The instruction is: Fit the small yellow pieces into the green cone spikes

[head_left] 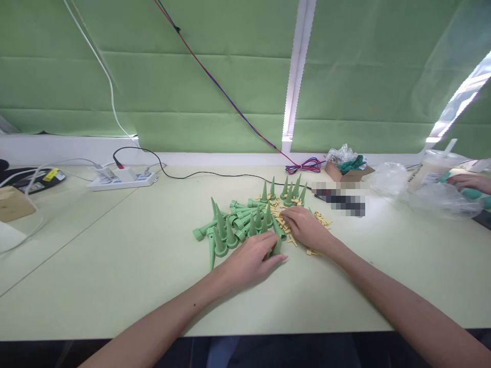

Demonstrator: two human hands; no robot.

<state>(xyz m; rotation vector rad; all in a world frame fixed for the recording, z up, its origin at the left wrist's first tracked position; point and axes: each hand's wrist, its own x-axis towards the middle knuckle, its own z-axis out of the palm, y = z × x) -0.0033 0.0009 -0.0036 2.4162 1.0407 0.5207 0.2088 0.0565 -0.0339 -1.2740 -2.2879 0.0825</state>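
1. The left hand is curled over a green cone at the near side of the heap; the cone is seen between thumb and fingers, but whether it is gripped cannot be told.
2. The right hand is placed over the yellow pieces; its fingers are bunched narrowly, and whether a piece is pinched cannot be told.
3. Green cones are heaped on the table, left of and beyond the hands; some are stood upright, others laid flat.
4. Farther out, a power strip, coiled wire and a cardboard box are set near the wall; a plastic cup is seen beside another person's hand.
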